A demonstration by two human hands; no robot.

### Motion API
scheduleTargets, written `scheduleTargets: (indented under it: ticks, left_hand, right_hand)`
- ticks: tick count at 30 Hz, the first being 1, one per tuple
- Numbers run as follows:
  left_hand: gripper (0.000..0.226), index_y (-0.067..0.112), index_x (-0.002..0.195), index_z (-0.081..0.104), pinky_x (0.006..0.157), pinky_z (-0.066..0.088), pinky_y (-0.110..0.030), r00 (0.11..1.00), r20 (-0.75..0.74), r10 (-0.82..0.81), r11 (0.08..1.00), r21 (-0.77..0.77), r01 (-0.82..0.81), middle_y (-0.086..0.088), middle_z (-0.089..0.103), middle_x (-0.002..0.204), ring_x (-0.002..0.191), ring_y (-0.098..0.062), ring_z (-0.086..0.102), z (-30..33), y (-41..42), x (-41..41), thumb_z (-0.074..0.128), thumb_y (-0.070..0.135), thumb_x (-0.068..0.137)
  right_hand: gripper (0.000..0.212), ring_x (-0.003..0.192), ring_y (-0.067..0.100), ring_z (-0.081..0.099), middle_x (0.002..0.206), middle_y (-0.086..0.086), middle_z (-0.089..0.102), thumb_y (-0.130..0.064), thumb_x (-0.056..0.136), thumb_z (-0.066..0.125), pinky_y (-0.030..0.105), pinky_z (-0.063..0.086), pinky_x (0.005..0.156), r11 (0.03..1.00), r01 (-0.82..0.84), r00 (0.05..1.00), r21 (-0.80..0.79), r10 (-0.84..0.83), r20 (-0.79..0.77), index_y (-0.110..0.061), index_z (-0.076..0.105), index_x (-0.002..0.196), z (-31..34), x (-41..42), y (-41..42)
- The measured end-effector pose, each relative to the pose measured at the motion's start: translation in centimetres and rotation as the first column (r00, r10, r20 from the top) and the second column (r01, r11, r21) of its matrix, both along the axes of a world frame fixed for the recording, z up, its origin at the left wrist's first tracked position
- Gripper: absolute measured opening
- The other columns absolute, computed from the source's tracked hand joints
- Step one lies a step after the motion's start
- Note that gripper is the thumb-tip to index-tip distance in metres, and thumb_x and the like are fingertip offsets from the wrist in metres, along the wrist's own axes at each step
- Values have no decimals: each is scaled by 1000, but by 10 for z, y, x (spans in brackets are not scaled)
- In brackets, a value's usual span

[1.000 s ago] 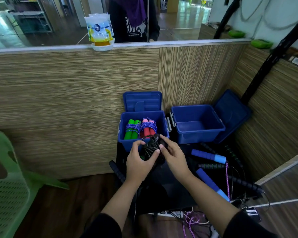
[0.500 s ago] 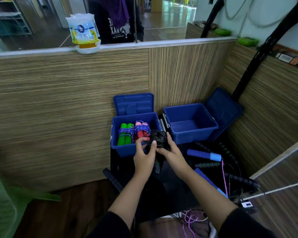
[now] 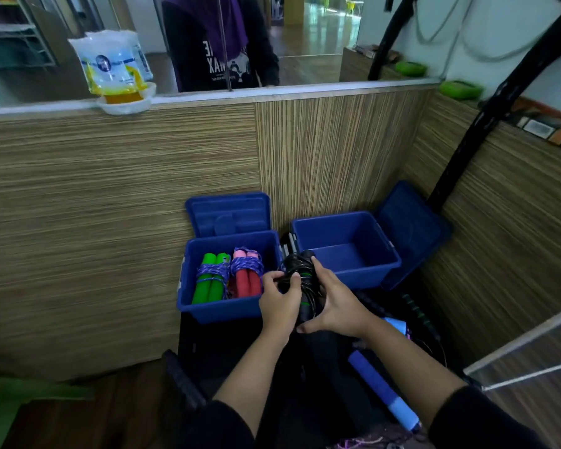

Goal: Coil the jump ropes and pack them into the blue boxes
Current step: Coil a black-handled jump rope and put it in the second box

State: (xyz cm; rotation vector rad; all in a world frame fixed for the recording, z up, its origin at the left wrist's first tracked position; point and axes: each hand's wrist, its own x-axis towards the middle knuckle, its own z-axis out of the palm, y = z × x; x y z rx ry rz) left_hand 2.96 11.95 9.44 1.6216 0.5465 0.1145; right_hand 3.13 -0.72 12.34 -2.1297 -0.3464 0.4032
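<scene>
**Third rope bundled and poised at the left box**

Both hands are on the black jump rope, right at the centre of the view. The left hand pinches the cord loops at the bundle's nine o'clock side, fingers curled into the coil. The right hand wraps around the handles from three o'clock, thumb hooked underneath. The bundle looks wound tight, hovering over the gap between the two boxes, against the left box's right-hand wall.

Score so far: the left blue box holds two finished bundles, the green-handled rope at its nine o'clock side and the pink-handled rope just beside it, both lashed with purple cord. There is free room at that box's three o'clock side, so the black one looks bound for that slot, I'd say.

The right blue box, at one o'clock from the hands, has nothing in it, lid leaning open behind.

Plenty left to play: down at five o'clock a blue-handled rope lies loose on the dark surface, with dark handles and tangled cord near it, none coiled. Roughly the early-to-middle stretch, by my reckoning.
</scene>
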Motion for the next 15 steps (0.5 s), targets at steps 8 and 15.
scheduleTargets:
  ticks: [8, 15]
  left_hand:
    - [21, 25, 104, 50, 90, 47, -32, 999, 39, -16, 998, -54, 18, 9, 59, 98, 94, -15, 59, -2, -43, 58, 65, 25, 89]
    - [27, 45, 107, 46, 95, 48, -38, 978, 73, -197, 980, -19, 199, 4, 61, 117, 107, -16, 59, -15, -54, 99, 56, 23, 96]
  right_hand:
    - [133, 138, 0, 26, 152, -20, 18, -14, 53, 90, 15, 37, 104, 989, -24, 985, 144, 48, -167, -35, 1, 149, -10, 65, -47]
    - [103, 99, -9, 55, 112, -23, 55, 5, 56, 83, 8, 46, 78, 994, 11, 975, 111, 14, -222, -51, 31, 125, -12, 124, -79]
